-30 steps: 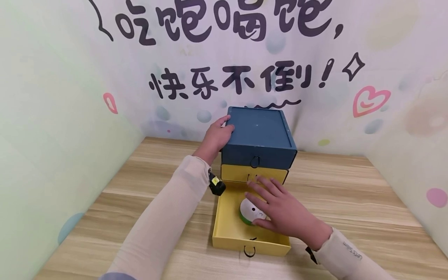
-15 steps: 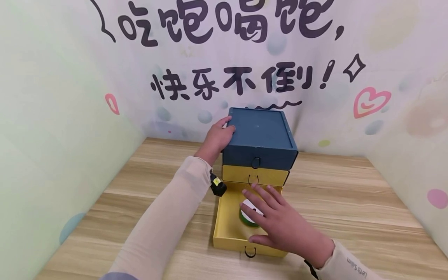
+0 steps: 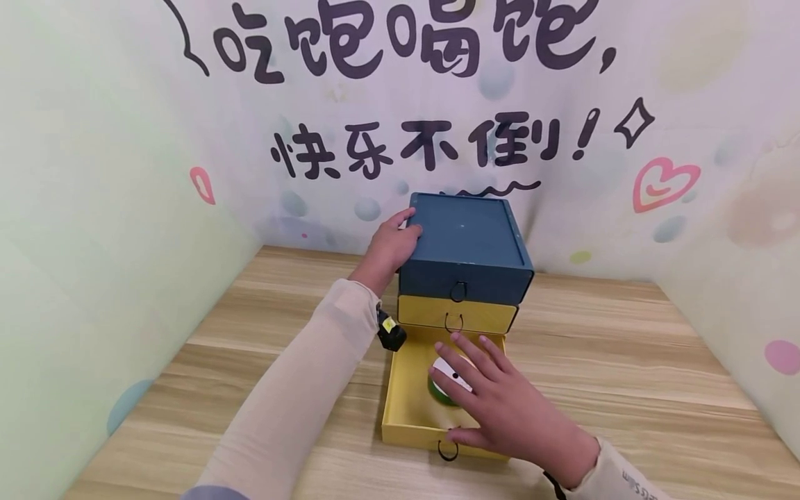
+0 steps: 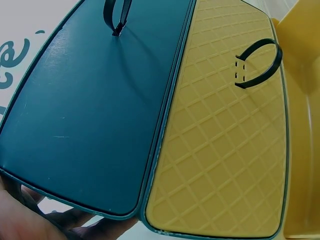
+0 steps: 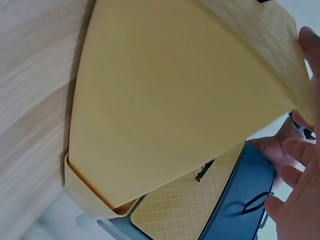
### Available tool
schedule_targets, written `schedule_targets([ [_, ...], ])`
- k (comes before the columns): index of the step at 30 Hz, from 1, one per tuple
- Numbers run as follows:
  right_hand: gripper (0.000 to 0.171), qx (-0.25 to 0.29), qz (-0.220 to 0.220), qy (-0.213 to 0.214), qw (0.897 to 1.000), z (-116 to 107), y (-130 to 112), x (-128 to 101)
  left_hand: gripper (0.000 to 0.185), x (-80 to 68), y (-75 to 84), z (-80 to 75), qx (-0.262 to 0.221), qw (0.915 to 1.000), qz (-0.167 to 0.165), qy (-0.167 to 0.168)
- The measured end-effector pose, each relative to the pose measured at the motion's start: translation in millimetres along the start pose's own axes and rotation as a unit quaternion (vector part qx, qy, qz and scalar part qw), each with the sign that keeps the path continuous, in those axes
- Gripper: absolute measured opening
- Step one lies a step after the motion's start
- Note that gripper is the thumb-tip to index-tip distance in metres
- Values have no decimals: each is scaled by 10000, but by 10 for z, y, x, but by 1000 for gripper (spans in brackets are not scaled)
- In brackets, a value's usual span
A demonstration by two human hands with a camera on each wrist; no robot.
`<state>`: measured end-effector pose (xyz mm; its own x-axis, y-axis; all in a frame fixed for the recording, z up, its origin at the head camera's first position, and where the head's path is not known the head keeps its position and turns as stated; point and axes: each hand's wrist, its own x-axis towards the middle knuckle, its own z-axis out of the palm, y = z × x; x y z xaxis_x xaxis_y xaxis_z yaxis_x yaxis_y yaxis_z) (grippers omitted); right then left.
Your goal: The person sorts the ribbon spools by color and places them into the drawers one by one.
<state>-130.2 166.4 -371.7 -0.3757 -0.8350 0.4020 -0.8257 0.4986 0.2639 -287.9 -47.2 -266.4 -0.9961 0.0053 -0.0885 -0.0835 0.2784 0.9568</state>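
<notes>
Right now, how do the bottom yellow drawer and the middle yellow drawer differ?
The bottom yellow drawer is pulled out, the middle yellow drawer is closed flush under the blue drawer. The bottom one shows its inside with a green-and-white roll in it; the middle shows only its quilted front. Both are yellow with a dark ring pull.

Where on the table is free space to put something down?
Bare wood lies right of the drawer box, up to the right wall, and left of the left sleeve. The open bottom drawer is crowded: the right hand covers a green-and-white roll.
</notes>
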Motion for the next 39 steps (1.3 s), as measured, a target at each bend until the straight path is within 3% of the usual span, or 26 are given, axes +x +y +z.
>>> schedule_targets([
  [26,99,-552,204,-188,9981,23,111,64,49,1,-10,4,73,9999,68,42],
  [39,95,-597,269,97,9978,161,285,78,49,7,-1,1,183,9998,28,21],
])
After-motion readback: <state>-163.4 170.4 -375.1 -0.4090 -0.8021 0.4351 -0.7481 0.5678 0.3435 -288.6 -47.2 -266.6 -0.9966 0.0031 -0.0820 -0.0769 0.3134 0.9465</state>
